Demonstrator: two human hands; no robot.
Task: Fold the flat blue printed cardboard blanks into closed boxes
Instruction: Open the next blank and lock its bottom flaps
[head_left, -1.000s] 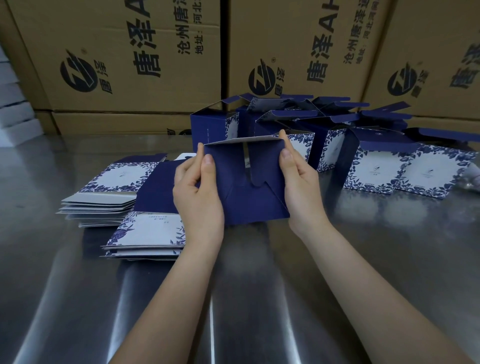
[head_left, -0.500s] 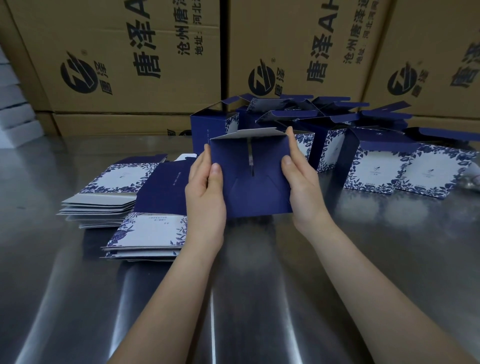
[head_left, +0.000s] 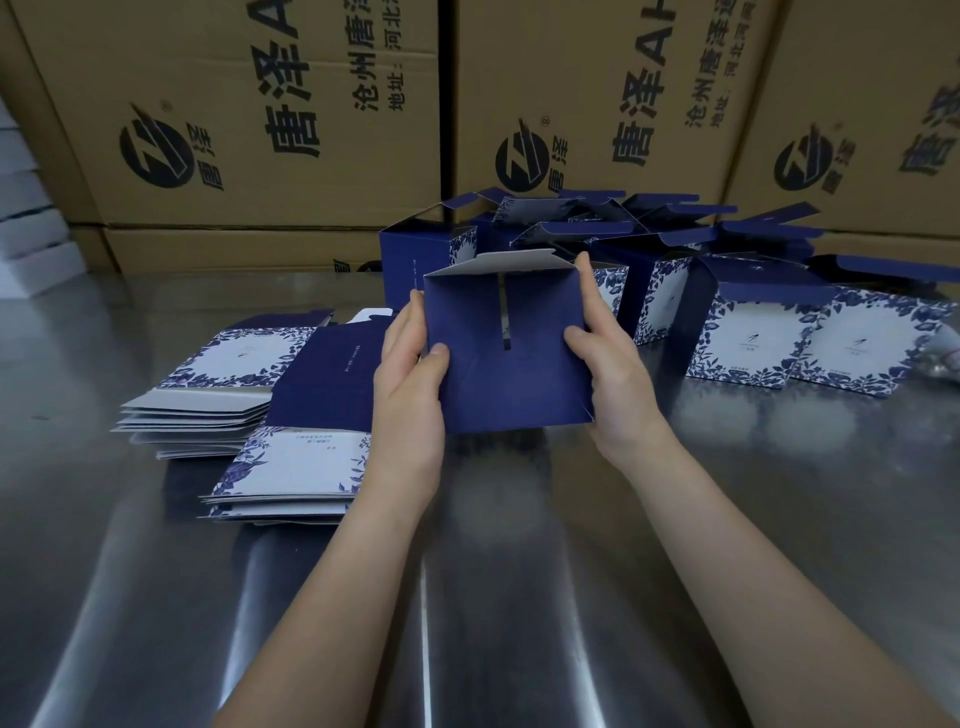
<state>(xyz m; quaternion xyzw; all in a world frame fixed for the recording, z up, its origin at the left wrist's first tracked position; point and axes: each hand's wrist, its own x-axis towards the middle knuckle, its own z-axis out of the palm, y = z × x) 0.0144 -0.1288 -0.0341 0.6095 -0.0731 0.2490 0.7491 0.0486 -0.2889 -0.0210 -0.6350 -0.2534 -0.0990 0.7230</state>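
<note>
Glossy steel tabletop (head_left: 779, 545) before a wall of stacked brown printed cartons (head_left: 234, 67), white stack (head_left: 31, 244) far left.

Both bare forearms reach fwd, converging. L hand (head_left: 410, 374) grips left side of blue box (head_left: 511, 379), thumb on near face, fingers behind. R hand (head_left: 615, 379) grips right side, thumb on face, index straight up along the edge.

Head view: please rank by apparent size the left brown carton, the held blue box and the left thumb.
1. left brown carton, partly cropped.
2. held blue box, nearer the camera.
3. left thumb.
</note>
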